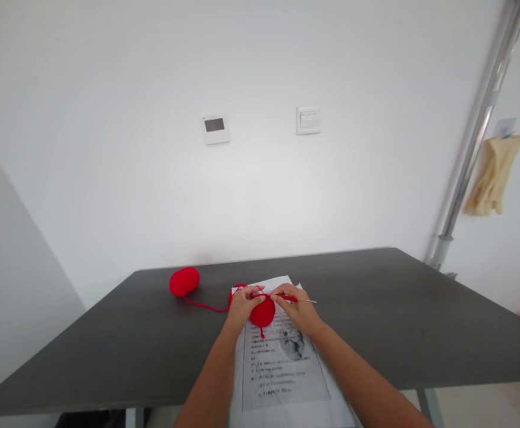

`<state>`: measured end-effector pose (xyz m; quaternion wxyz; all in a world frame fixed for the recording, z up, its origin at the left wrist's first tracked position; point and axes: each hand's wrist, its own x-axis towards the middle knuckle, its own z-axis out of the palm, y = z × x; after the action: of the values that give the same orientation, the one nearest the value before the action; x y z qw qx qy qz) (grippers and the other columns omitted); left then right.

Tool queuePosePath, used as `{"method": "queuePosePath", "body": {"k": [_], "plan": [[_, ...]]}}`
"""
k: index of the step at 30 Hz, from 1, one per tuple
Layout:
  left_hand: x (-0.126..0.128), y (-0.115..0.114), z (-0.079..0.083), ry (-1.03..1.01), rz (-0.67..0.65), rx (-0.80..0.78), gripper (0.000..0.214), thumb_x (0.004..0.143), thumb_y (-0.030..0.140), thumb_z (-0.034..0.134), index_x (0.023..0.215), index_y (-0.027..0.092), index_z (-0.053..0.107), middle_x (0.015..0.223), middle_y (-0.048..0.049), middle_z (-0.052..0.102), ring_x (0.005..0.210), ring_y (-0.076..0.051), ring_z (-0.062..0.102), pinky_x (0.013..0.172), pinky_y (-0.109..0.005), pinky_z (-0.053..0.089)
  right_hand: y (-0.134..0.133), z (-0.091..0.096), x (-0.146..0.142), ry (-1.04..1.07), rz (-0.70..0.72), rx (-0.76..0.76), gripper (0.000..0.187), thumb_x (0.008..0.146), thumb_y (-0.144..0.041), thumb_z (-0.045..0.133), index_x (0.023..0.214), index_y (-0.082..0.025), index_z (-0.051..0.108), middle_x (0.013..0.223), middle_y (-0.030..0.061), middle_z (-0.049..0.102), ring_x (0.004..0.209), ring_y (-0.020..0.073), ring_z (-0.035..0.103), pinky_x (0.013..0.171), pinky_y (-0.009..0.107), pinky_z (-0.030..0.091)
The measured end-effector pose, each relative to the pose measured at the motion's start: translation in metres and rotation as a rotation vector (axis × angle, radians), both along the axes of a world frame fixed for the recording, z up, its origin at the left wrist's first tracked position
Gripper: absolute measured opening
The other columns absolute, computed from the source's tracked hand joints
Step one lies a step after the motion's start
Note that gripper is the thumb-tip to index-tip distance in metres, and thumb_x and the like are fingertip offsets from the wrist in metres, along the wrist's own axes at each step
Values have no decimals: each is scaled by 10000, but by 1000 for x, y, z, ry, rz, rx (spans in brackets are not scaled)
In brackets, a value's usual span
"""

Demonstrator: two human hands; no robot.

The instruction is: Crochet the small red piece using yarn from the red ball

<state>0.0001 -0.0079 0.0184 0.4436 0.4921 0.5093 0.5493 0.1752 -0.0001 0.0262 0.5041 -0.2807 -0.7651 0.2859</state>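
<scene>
A round red crochet piece [263, 312] hangs between my hands, with a short tail of yarn dangling below it. My left hand [243, 304] pinches its upper left edge between thumb and fingers. In my right hand [298, 307] is a crochet hook [292, 297] with a red handle and a thin metal shaft poking out to the right. The hook's tip meets the top edge of the piece, though the stitch there is too small to make out. From the left hand, red yarn [206, 307] runs across to a red ball of yarn [184, 281] on the table.
Printed sheets of paper [282, 380] lie under my hands and reach the near edge of the dark table [376, 309]. A white wall stands behind, bearing a small display panel [216, 129] and a switch [309, 120]. Beside a metal pipe [474, 142] hang pale yellow gloves [494, 175].
</scene>
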Motion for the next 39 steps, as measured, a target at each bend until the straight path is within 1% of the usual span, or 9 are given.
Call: {"method": "queuePosePath", "body": {"k": [3, 6, 12, 18, 23, 28, 31, 34, 39], "plan": [[1, -3, 5, 28, -6, -4, 321, 543, 207, 730, 856, 140, 709, 645, -16, 668, 612, -159, 598, 594, -254, 439, 1, 4, 1, 48, 41, -114, 184, 817, -323, 567, 726, -179, 636, 703, 25, 622, 684, 165, 554, 654, 277, 423], [1, -5, 7, 38, -21, -14, 307, 550, 203, 728, 851, 146, 711, 650, -16, 670, 623, -162, 603, 614, -260, 441, 1, 8, 3, 76, 57, -178, 196, 792, -339, 593, 691, -176, 633, 665, 14, 610, 654, 157, 539, 632, 270, 410], [1, -4, 6, 28, -68, -23, 307, 548, 219, 736, 845, 145, 710, 677, -23, 675, 628, -158, 599, 613, -257, 434, 1, 12, 8, 102, 67, -224, 216, 759, -360, 623, 659, -170, 641, 624, 4, 593, 616, 147, 516, 606, 264, 393], [0, -5, 6, -4, -108, -31, 310, 540, 238, 743, 832, 142, 707, 672, -14, 670, 628, -145, 587, 620, -249, 421, 5, 8, 10, 134, 83, -273, 183, 722, -322, 648, 638, -160, 644, 593, -5, 583, 581, 128, 498, 570, 244, 375], [0, -7, 8, -21, -121, -36, 287, 539, 247, 744, 806, 145, 715, 708, -32, 683, 660, -160, 596, 637, -258, 423, 5, 10, 11, 195, 111, -341, 134, 697, -278, 657, 628, -163, 650, 633, 10, 637, 637, 151, 558, 622, 257, 410], [0, -8, 7, -74, -117, -58, 254, 526, 242, 756, 754, 140, 717, 690, -45, 687, 651, -164, 603, 633, -259, 426, 2, 16, 13, 263, 173, -431, 166, 691, -316, 670, 631, -164, 645, 645, 29, 664, 670, 179, 603, 652, 287, 446], [-2, -7, 4, -143, -146, -92, 288, 512, 241, 772, 773, 135, 717, 673, -47, 692, 620, -154, 602, 622, -253, 426, 3, 14, 11, 270, 207, -429, 189, 699, -345, 680, 662, -162, 649, 656, 30, 670, 685, 180, 615, 677, 295, 459], [-3, -7, 3, -207, -191, -125, 317, 498, 241, 788, 784, 126, 716, 682, -58, 700, 613, -149, 606, 617, -246, 427, 5, 8, 8, 250, 226, -374, 195, 716, -358, 682, 694, -166, 654, 690, 29, 674, 700, 173, 617, 693, 292, 464], [-1, -13, 11, -282, -251, -166, 327, 476, 229, 807, 766, 108, 715, 692, -76, 706, 610, -146, 610, 614, -241, 427, 5, 5, 5, 204, 194, -245, 204, 756, -371, 654, 720, -170, 671, 711, 34, 658, 709, 166, 602, 684, 280, 461]]}}
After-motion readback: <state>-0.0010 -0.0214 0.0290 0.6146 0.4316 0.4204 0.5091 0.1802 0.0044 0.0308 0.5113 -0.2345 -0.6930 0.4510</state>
